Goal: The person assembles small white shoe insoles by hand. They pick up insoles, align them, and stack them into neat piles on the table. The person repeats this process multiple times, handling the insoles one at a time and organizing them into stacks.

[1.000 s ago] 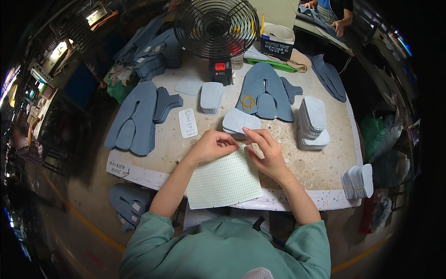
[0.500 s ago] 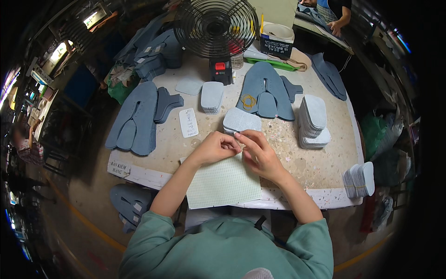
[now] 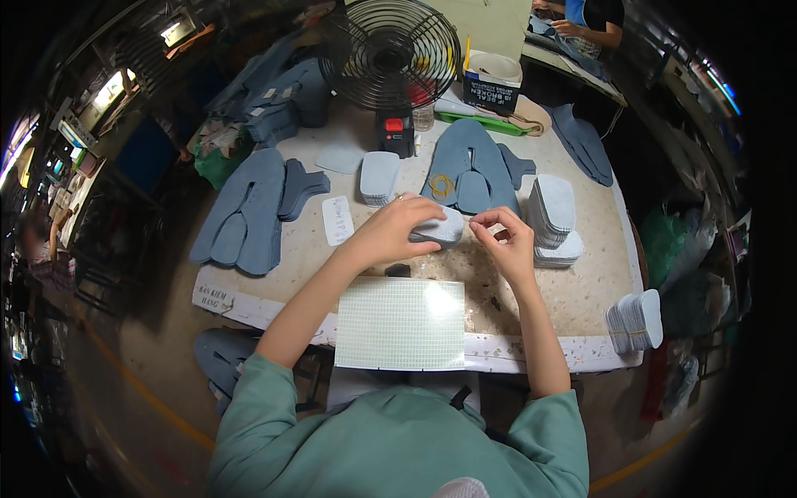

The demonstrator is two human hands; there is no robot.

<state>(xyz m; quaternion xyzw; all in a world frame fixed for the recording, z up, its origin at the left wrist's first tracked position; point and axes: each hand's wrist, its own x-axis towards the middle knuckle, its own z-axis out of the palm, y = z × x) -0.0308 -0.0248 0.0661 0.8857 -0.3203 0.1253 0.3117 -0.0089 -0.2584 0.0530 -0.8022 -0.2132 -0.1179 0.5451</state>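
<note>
My left hand (image 3: 397,230) is wrapped over a short stack of light grey-blue rounded pieces (image 3: 449,227), thumb on the near side. Just to the right of that stack, my right hand (image 3: 508,242) is raised with thumb and forefinger pinched together. Anything between those fingertips is too small to make out. A pale green sheet printed with a fine grid of small labels (image 3: 400,324) lies at the table's front edge, between my forearms. Behind it, partly under my left wrist, shows a small dark object (image 3: 398,270).
A black fan (image 3: 388,56) stands at the back. Blue-grey shoe-shaped cut pieces (image 3: 241,216) lie at left, with more (image 3: 470,158) behind the hands. Stacks of pale rounded pieces (image 3: 554,203) stand right, and a banded bundle (image 3: 634,321) sits at the right edge. A co-worker's hand (image 3: 568,28) shows far right.
Both hands have left the label sheet. My left hand went forward onto the stack and took hold of it; my right hand moved right and forward. The sheet has straightened slightly.
</note>
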